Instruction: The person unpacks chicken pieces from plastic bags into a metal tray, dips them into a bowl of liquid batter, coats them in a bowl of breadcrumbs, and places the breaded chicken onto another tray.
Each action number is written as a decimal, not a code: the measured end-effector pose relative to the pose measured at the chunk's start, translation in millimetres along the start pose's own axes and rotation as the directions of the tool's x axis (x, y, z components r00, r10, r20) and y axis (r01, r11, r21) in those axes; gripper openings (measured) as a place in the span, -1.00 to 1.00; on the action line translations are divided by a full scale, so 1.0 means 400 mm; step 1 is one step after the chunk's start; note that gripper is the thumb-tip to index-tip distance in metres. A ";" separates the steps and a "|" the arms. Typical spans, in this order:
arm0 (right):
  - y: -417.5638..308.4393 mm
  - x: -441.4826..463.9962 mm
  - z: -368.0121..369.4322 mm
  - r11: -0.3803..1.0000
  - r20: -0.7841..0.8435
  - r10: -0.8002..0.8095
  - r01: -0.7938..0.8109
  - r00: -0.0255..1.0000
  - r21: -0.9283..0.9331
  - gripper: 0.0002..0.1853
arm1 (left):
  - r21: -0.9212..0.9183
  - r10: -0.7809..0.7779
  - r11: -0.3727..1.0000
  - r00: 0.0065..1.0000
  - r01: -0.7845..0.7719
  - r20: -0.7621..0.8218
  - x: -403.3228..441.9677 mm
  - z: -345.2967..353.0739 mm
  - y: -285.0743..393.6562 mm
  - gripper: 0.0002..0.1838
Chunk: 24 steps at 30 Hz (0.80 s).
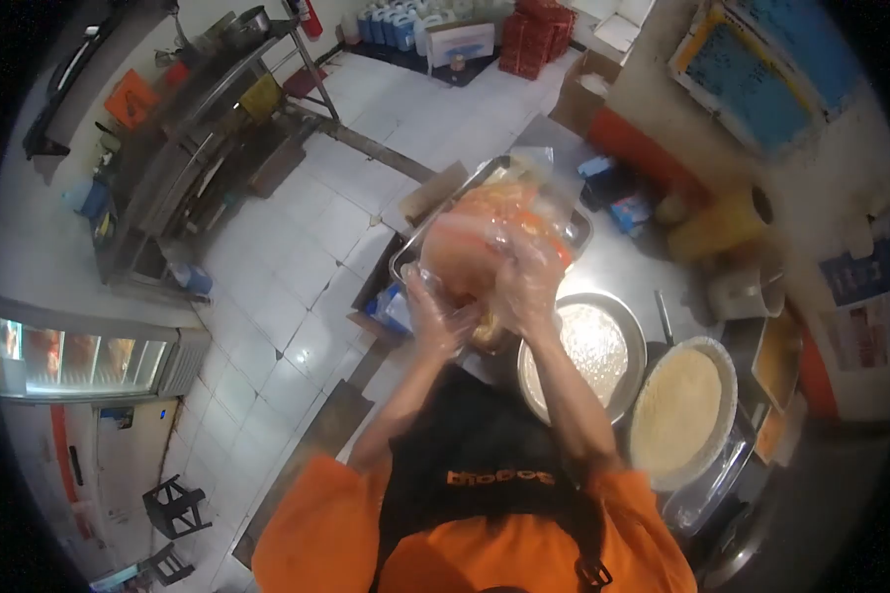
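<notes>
orange shirt (311, 524), orange-lettered black apron (455, 430)

Both hands raised over the bench (611, 259), left hand (437, 318) and right hand (530, 282) on either side of a clear plastic bag (460, 255); contents tan and orange, blurred. Metal tray (585, 233) beneath. Right forearm crosses the view of a round metal pan (603, 346), inside shiny. Just beside it, a second pan (721, 358) holding pale dough (677, 405). Thin utensil (664, 316) near both pans. Black apron (475, 420), orange sleeves (316, 524). White tiled floor (297, 247) at left.
</notes>
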State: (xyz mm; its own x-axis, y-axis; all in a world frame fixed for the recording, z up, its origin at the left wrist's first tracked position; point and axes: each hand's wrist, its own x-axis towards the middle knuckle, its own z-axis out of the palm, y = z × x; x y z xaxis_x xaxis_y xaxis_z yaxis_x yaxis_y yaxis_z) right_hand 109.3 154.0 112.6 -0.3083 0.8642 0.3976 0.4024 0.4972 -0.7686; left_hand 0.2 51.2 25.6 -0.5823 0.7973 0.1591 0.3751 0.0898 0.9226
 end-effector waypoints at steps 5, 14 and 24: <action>-0.018 0.016 -0.028 0.982 -0.062 0.061 -0.049 0.996 0.181 -0.59 | -0.274 -0.075 0.958 0.997 0.078 0.019 -0.014 0.019 0.035 0.51; 0.027 0.082 -0.081 0.982 -0.269 0.039 0.013 0.962 0.188 -0.82 | 0.041 0.204 0.977 0.969 -0.211 0.137 0.031 0.007 0.044 0.10; 0.035 0.036 -0.047 0.407 -0.001 0.555 -0.271 0.832 0.872 -0.69 | -0.184 0.138 0.971 0.987 -0.152 -0.083 0.026 -0.020 -0.037 0.12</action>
State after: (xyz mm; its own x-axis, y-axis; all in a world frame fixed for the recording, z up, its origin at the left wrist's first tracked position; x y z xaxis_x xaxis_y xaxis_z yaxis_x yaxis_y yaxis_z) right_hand 126.7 174.9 116.8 -0.0325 0.9950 -0.0950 -0.5045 -0.0983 -0.8578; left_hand -17.4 53.5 16.4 -0.5825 0.7498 0.3138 0.3196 -0.1437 0.9366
